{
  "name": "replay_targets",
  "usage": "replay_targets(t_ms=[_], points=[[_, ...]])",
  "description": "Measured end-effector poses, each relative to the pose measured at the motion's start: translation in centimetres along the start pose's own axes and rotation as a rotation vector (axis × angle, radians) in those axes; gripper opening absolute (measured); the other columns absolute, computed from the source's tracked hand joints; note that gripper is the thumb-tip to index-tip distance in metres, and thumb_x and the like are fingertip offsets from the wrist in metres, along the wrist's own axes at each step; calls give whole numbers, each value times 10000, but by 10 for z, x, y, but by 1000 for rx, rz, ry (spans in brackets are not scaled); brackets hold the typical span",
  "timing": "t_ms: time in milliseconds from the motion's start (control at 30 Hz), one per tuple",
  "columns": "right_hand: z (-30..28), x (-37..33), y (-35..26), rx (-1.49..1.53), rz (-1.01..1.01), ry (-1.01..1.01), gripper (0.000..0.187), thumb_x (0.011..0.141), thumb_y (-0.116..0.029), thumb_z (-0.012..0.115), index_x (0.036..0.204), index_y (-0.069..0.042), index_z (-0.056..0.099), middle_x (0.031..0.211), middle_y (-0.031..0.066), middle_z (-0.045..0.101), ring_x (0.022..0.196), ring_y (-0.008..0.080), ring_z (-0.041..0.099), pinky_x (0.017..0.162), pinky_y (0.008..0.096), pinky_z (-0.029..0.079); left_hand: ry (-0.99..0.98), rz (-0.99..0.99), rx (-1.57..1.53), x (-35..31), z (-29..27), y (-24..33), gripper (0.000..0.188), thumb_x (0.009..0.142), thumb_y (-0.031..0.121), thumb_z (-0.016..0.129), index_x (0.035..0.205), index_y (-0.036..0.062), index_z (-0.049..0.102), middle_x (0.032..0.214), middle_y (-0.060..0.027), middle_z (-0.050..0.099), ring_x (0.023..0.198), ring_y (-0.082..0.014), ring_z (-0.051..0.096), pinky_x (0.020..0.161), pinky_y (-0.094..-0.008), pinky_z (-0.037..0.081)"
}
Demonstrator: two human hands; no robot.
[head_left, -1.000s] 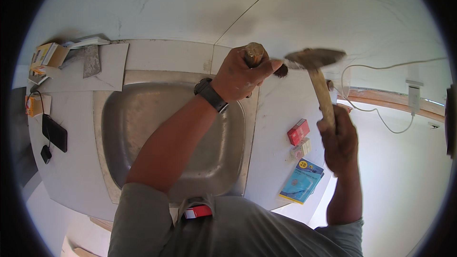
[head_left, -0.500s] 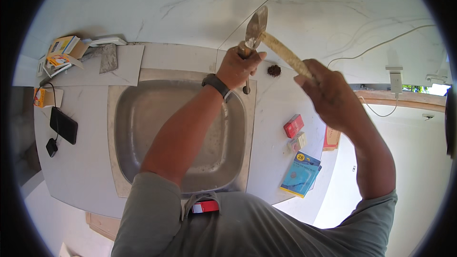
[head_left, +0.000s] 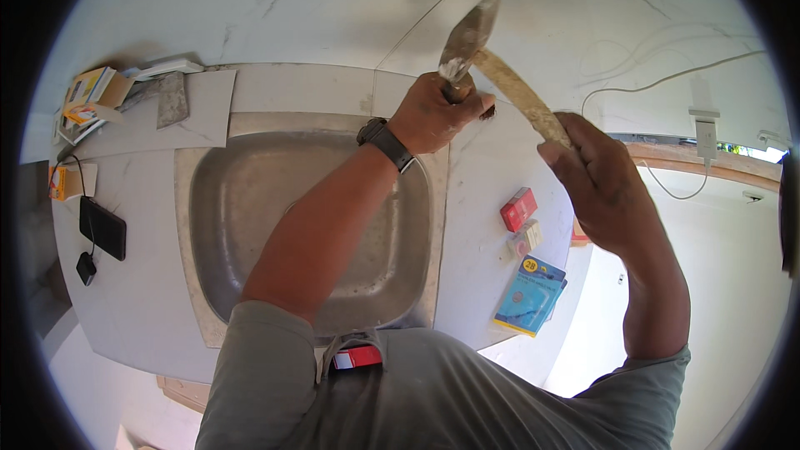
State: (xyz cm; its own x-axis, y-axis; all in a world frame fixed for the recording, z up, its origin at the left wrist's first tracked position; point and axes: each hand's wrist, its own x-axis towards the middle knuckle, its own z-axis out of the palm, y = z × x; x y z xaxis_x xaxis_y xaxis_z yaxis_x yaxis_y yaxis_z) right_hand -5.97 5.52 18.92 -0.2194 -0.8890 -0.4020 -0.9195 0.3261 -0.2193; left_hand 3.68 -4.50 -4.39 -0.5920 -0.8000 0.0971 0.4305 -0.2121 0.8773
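My right hand (head_left: 596, 183) is closed around the pale, worn wooden handle of a hammer (head_left: 525, 100). The hammer's dirty metal head is over my left fist, right at the top of the tool there. My left hand (head_left: 437, 117), with a dark watch on its wrist, grips an upright rod-like hand tool (head_left: 456, 92) near the sink's far right corner. Only the tool's brownish upper end shows; its lower end is hidden behind my hand. Below my left forearm lies the stainless steel sink (head_left: 308, 124), set into the pale countertop (head_left: 475, 200).
A red box (head_left: 518, 208), a small whitish box (head_left: 527, 237) and a blue packet (head_left: 531, 296) lie right of the sink. Left are a black flat device (head_left: 102, 229) with a cable and opened cartons (head_left: 92, 92). A marbled wall rises behind; a white plug (head_left: 706, 137) hangs at right.
The view has shifted slightly. My left fist now covers most of a dark clump that lay beside it and the tool's lower end. Both hands keep their grips.
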Motion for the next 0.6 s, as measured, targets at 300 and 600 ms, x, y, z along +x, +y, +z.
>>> replay_targets(t_ms=[300,600], points=[[-31,-9,-20,715,-503,506,346,1059,-249,518,1296,-8,592,742,-26,476,601,35,417,478,207,308,2,-10,118,-1,-3,-1,383,919,338,775,736,84,557,589,37,502,531,-59,463,489,-260,390],[0,-20,36,37,-130,-86,321,1036,-231,573,1298,-47,595,758,204,633,699,316,640,698,421,481,-7,-68,362,-26,6,-45,393,900,325,796,760,25,584,645,4,574,604,-95,472,571,-296,436]])
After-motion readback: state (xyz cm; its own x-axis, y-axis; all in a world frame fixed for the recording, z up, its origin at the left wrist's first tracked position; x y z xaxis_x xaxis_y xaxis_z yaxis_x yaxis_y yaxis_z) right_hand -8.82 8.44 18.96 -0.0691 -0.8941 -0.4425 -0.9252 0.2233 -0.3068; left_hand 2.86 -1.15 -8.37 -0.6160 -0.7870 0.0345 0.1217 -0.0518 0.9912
